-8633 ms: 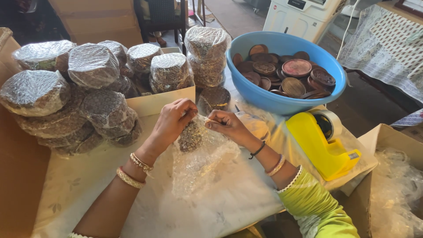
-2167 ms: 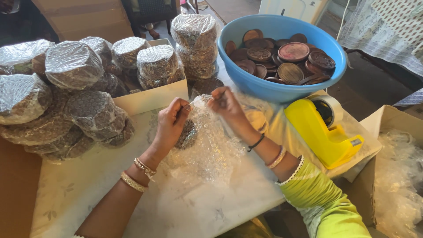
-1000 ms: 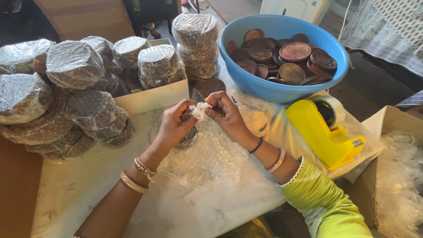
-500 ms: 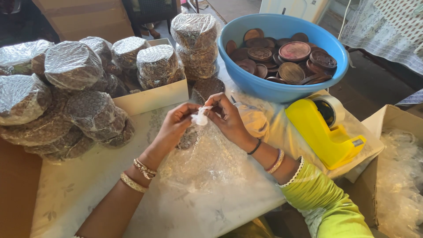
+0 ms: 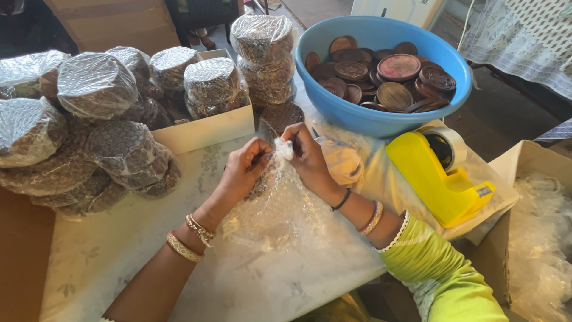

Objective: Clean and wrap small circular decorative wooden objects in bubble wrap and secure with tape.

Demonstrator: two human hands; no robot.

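Observation:
My left hand point(image 5: 243, 168) and my right hand point(image 5: 307, 156) meet over a sheet of bubble wrap point(image 5: 280, 211) spread on the white table point(image 5: 113, 250). Both pinch a bunched white tip of the wrap between their fingertips. Under the wrap, between my hands, a dark round wooden disc point(image 5: 260, 183) shows partly. My left wrist wears bangles, and my right arm has a green sleeve and bracelets.
A blue basin point(image 5: 381, 113) of brown wooden discs stands at the back right. A yellow tape dispenser point(image 5: 438, 173) sits right of my hands. Several wrapped bundles point(image 5: 95, 83) pile up at the left, some in a cardboard box point(image 5: 208, 128). Another box with plastic point(image 5: 536, 220) stands at far right.
The wrap was first spread flat around the disc; my hands have gathered its edges upward and now pinch them into a small bunched tip above the disc.

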